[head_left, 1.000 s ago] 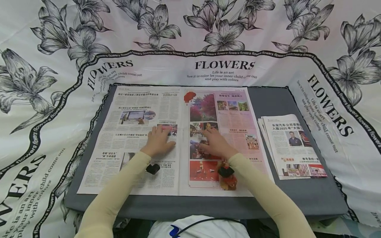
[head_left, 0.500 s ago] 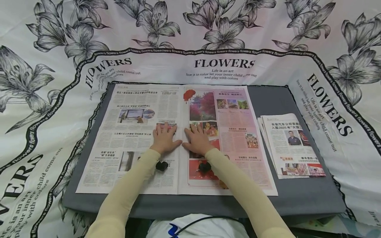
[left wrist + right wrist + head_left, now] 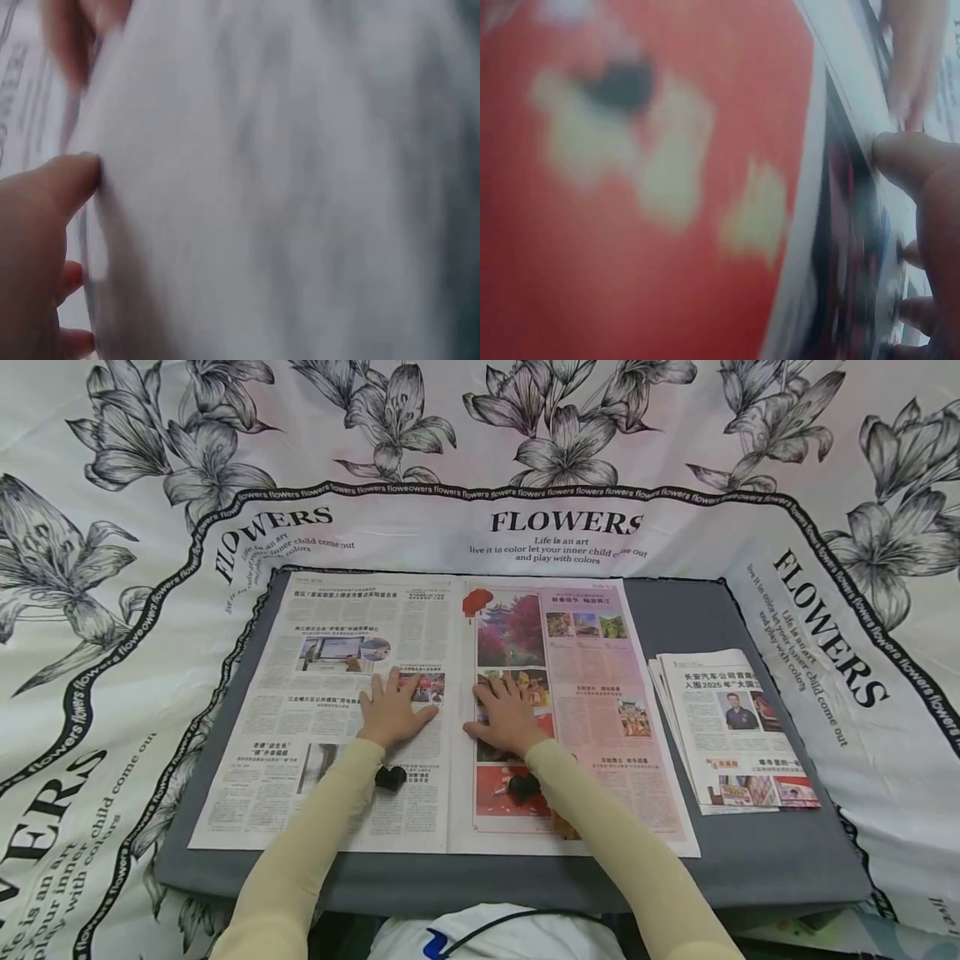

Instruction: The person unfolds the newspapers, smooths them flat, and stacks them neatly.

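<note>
An unfolded newspaper [image 3: 585, 827] lies flat on the grey tabletop, its centre crease running between the two hands. The left hand [image 3: 393, 714] rests with spread fingers on the black-and-white left page, beside a small colour photo. On the pink right page, the right hand [image 3: 506, 714] lies over a column of photos, its fingers spread too. In the left wrist view, the left thumb [image 3: 71, 180] touches the blurred paper. The right thumb [image 3: 904, 157] lies against the page in the right wrist view. Neither hand grips anything.
A folded stack of newspapers [image 3: 738, 735] lies on the right side of the grey table [image 3: 675, 610]. White cloth [image 3: 420, 539] printed with flowers surrounds the table. Each wrist carries a small black camera [image 3: 391, 778]. A black cable [image 3: 510, 917] crosses the person's lap.
Both hands first came toward the centre crease, the right from farther right. Since half a second ago, the left hand has slid left and the right hand slightly right. The newspaper stays flat.
</note>
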A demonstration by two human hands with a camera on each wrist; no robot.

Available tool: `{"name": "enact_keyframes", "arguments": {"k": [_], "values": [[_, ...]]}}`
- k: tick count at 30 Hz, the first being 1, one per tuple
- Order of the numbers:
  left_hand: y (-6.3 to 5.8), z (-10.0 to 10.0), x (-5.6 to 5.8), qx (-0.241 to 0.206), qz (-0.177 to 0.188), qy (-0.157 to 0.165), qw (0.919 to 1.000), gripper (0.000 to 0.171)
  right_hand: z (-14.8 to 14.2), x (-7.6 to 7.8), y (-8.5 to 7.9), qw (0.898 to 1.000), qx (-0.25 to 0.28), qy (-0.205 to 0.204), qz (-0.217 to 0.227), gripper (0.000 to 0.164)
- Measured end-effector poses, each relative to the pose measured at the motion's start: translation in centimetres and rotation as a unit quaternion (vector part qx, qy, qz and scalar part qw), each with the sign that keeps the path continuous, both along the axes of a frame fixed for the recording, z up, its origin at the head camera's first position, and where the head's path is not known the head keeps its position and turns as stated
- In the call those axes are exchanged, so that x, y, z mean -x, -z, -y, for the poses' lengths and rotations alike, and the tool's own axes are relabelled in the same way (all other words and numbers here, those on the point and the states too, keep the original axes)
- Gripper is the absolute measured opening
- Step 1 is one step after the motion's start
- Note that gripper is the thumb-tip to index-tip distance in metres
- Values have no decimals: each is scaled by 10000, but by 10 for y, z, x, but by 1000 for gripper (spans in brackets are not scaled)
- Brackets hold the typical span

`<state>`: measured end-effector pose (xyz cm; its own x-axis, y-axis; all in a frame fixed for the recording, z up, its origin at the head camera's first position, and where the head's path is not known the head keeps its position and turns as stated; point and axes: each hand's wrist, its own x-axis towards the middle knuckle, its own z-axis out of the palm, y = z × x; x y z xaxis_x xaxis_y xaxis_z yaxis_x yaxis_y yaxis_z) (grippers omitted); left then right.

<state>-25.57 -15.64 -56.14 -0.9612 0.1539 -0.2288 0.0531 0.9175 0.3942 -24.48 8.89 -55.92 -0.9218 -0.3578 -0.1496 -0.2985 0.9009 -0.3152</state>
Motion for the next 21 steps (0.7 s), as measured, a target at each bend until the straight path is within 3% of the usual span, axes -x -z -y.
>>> {"name": "enact_keyframes", "arguments": {"k": [6,13,17,21], "values": [[-4,57,10,87,89,-478,9988,91,-49,4,-5,9990,-19,403,-184,78],[-16,117,10,197,375,-891,9951,98,-122,1,-7,9934,4,1092,-353,79],[-18,141,12,212,469,-994,9937,102,-158,3,-5,9898,-1,1378,-350,79],[-26,150,7,160,551,-1072,9926,101,-180,2,-8,9879,-23,1536,-220,80]]}}
